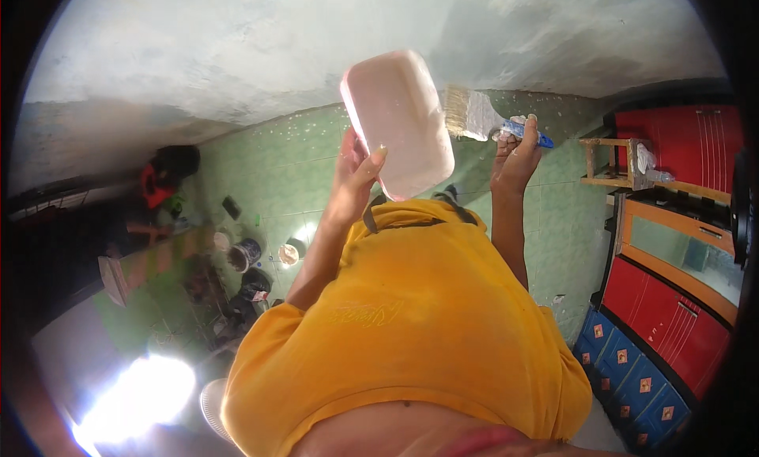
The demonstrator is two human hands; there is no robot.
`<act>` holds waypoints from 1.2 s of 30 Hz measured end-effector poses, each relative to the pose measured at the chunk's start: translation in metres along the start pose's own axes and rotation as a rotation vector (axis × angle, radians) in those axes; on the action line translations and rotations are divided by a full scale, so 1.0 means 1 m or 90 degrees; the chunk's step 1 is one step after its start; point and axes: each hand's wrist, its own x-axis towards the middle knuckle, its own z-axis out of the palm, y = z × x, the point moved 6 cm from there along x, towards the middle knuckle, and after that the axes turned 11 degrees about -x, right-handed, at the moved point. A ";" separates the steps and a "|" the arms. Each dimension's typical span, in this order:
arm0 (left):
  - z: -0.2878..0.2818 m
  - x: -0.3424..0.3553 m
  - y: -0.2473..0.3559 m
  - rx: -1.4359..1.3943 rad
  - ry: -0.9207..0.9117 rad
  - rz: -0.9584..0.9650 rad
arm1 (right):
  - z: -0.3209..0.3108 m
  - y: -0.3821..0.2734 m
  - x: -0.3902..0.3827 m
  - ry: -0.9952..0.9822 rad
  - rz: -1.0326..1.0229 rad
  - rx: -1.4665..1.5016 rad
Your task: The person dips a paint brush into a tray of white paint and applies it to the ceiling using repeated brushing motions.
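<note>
My left hand (356, 172) grips a pale pink rectangular plastic tub (403, 121), raised in front of my orange shirt with its broad pale inside showing. My right hand (514, 156) is closed round the blue handle of a wide paintbrush (478, 117), smeared with white, whose bristles are at the tub's right rim; I cannot tell whether they touch it. A patchy whitish wall (277, 46) stretches across the top of the view, above green tiles (269, 160) flecked with white spots.
At the right stand red cabinets (676, 145) and a small wooden stool (601, 160). Several pots and buckets (243, 255) sit at the lower left near dark clutter. A black and red object (158, 180) lies at the far left, and bright light glares below it.
</note>
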 end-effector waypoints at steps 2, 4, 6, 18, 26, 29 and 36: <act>0.006 -0.002 0.003 -0.009 0.001 0.008 | -0.006 0.004 0.007 -0.008 0.008 0.009; 0.009 -0.002 0.005 -0.015 -0.003 0.011 | -0.013 0.009 0.016 -0.010 0.014 0.023; 0.002 -0.001 0.003 -0.007 0.014 0.018 | -0.016 0.017 0.023 -0.068 0.018 0.033; -0.088 0.051 -0.015 -0.042 0.143 -0.038 | -0.035 0.146 0.107 -0.059 0.209 -0.100; -0.171 0.104 -0.062 -0.004 0.177 -0.026 | -0.066 0.394 0.210 0.025 0.322 -0.153; -0.199 0.108 -0.105 -0.068 0.229 -0.029 | -0.060 0.462 0.258 -0.012 0.344 -0.106; -0.251 0.106 -0.198 -0.088 0.313 -0.014 | -0.065 0.588 0.352 -0.199 0.492 -0.062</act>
